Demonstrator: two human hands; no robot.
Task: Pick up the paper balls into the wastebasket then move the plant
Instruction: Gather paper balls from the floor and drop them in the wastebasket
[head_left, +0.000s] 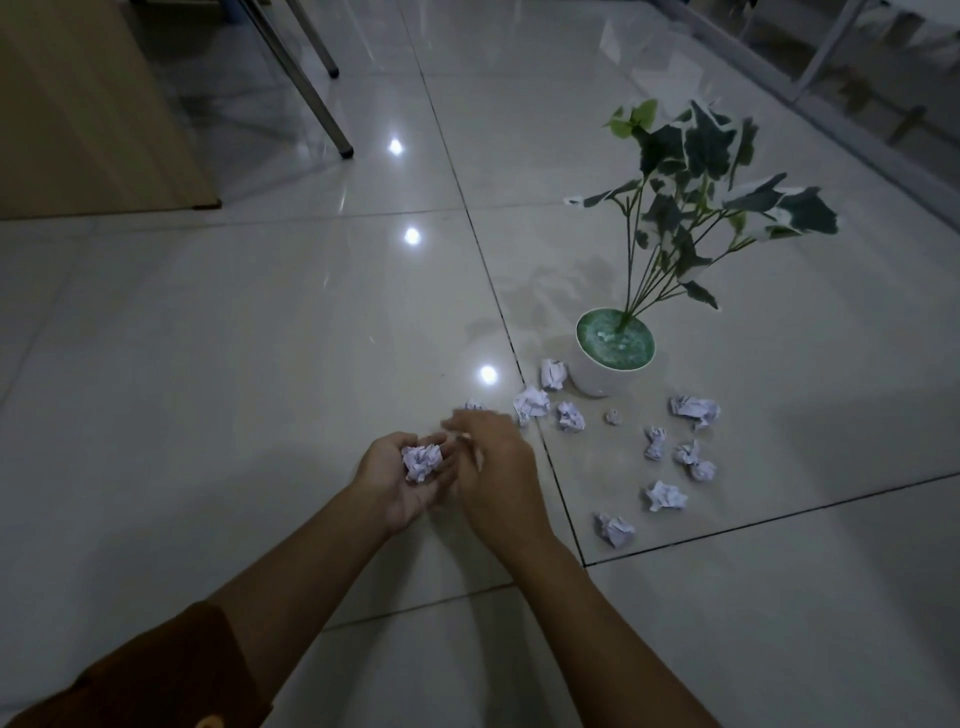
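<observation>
My left hand (397, 480) is cupped palm-up around a crumpled white paper ball (422, 460). My right hand (493, 465) hovers just beside it, blurred, fingers loosely apart and holding nothing that I can see. One ball (474, 406) peeks out just beyond my right fingertips. Several more paper balls lie on the tiled floor to the right, such as the nearest one (615, 529) and one (531, 404) close to the pot. The plant (691, 208) with green-and-white leaves stands in a white pot (597, 376) behind them. No wastebasket is visible.
Metal table legs (311, 88) slant down at the upper left beside a wooden cabinet (93, 114). A glass partition with a metal frame (857, 119) runs along the upper right. Glossy tiles stretch between these.
</observation>
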